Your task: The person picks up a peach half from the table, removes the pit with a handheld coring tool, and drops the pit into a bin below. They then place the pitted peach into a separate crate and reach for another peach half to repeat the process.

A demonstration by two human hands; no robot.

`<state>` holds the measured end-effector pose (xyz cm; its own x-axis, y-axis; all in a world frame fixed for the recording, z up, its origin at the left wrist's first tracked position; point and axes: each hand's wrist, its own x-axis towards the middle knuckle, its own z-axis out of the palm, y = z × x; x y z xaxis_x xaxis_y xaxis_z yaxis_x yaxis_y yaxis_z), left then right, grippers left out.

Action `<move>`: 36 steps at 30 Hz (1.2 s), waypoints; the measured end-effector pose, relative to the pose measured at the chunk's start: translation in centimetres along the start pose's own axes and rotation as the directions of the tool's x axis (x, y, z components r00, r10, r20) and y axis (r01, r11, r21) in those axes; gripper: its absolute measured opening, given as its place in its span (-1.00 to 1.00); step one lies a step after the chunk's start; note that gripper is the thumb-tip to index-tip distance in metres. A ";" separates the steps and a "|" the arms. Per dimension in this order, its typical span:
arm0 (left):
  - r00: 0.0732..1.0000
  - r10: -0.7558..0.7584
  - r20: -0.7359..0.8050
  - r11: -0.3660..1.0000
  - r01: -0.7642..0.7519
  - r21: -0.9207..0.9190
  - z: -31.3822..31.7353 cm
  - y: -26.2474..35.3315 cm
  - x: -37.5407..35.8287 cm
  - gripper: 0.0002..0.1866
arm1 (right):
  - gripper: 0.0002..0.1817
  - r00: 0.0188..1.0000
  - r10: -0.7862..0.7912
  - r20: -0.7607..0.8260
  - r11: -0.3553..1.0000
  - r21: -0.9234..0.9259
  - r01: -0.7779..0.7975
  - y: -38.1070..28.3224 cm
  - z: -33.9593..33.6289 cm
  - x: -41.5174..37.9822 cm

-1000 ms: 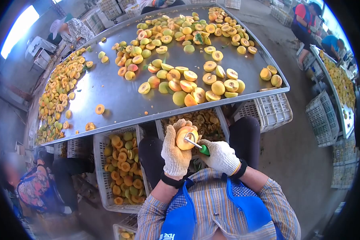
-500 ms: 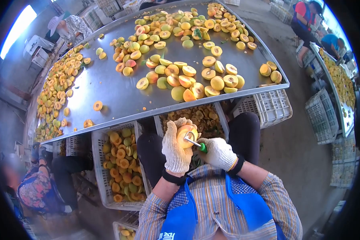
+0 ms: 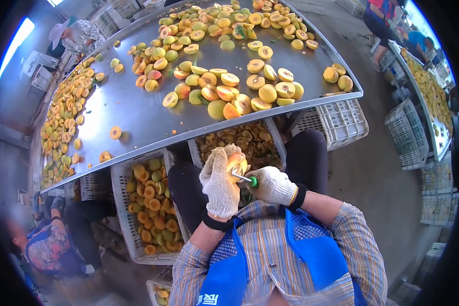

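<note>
My left hand (image 3: 220,182), in a knitted work glove, cups a peach half (image 3: 236,162) above my lap. In my gloved right hand (image 3: 273,186) is a pitting tool (image 3: 252,180) with a green handle and a thin metal shaft. The tool's tip is at the cut face of the peach half; the loop at its end is mostly hidden in the flesh. Beyond my hands, many cut peach halves (image 3: 227,93) lie on the metal table (image 3: 153,120), several with stones showing.
Left of my knees stands a white crate (image 3: 123,217) of hollowed peach halves. A crate (image 3: 277,140) of brown stones and scraps sits between my knees, under the table edge. Another white crate (image 3: 341,122) is at right. Co-workers sit at left; others are at a second table (image 3: 436,120).
The view has shifted, so the table appears slightly further left and up. My left hand has turned the peach half, and the tool's loop, plainly visible before, is now mostly hidden.
</note>
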<state>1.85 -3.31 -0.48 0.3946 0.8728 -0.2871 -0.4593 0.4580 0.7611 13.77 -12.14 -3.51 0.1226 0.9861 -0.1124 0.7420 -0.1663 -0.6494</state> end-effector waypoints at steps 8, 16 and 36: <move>0.988 -0.040 0.152 0.992 0.058 -0.115 0.4 1.8 0.7 -0.61 | -0.77 0.983 0.115 0.143 0.978 0.159 -0.137 -2.6 -1.5 -0.8; 0.964 0.041 0.263 0.993 -0.068 0.094 -0.6 2.1 1.4 -0.68 | -0.78 0.992 0.070 0.101 0.981 0.175 -0.087 -1.5 0.5 0.0; 0.759 -0.170 0.628 0.907 0.370 -0.202 -1.8 -0.4 3.5 -0.56 | -0.69 0.804 -0.283 0.522 0.458 0.810 -0.366 0.5 0.4 -0.1</move>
<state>2.00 -0.13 -2.80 0.8777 0.4789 0.0183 -0.4313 0.7726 0.4659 13.80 -12.36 -4.13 -0.4555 0.8382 -0.2998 -0.2392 -0.4396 -0.8657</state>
